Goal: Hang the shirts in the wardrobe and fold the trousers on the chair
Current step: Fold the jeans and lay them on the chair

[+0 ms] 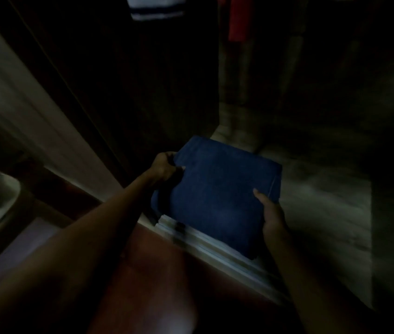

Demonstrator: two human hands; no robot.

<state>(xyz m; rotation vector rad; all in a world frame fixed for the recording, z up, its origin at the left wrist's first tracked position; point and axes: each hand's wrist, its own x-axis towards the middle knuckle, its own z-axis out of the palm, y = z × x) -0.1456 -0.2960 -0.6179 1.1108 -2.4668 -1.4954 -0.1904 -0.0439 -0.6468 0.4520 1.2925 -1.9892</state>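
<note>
Both hands gripped folded blue trousers [217,196] over wardrobe floor [316,189]: left hand [164,166] pinched far-left corner, right hand [271,213] clasped right edge. Dim, blurred.

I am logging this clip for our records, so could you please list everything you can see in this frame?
folded trousers: one, dark blue, held between both hands at the wardrobe's front edge
white garment: one, white with a dark stripe, hanging top centre
red garment: one, red, hanging right of the white one
wardrobe floor: one, grey, right of the trousers
pale panel: one, beige, left side
room floor: one, reddish brown, bottom centre
left hand: one, grips the trousers' left edge
right hand: one, holds their right edge, thumb on top
</note>
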